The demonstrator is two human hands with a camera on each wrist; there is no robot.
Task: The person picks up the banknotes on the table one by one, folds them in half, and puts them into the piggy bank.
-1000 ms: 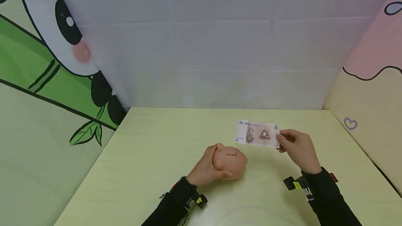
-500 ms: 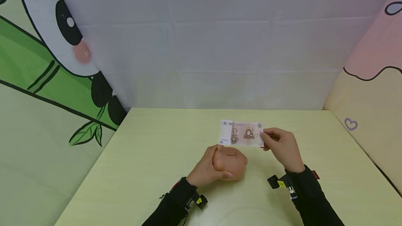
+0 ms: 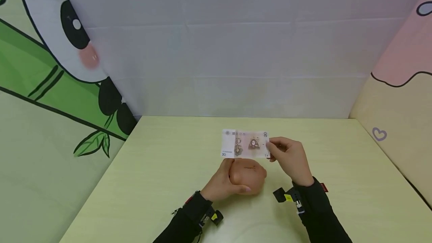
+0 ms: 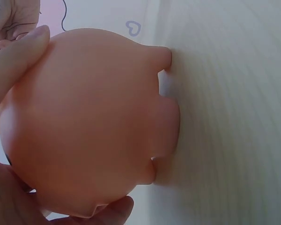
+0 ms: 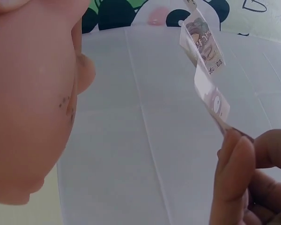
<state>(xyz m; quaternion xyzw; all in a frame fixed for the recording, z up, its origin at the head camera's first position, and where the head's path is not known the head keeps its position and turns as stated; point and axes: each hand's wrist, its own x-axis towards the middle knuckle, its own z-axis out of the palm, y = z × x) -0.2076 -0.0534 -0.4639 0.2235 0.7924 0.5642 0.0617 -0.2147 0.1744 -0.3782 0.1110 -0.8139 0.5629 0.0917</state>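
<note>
An orange-pink piggy bank (image 3: 248,175) stands on the table, a narrow slot (image 3: 250,167) showing on its rounded top. My left hand (image 3: 221,182) grips its left side, the thumb along the near face and fingers behind. In the left wrist view, the short feet of the piggy bank (image 4: 84,112) meet the tabletop. A pale pink-and-white banknote (image 3: 244,144), marked 20, is pinched at its right end by my right hand (image 3: 293,160). It overlaps the far edge of the piggy bank in the head view. The right wrist view shows the banknote (image 5: 210,89) creased and bent.
The pale yellow table (image 3: 162,153) runs back to a light grey cloth backdrop (image 3: 236,51). Printed side panels, one with a panda (image 3: 74,25) and one with a heart outline (image 3: 379,134), flank it. Wrist cameras (image 3: 216,216) sit on both black sleeves (image 3: 320,209).
My right hand has carried the banknote leftward, from right of the piggy bank to above and behind it. The left hand and the piggy bank have stayed in place.
</note>
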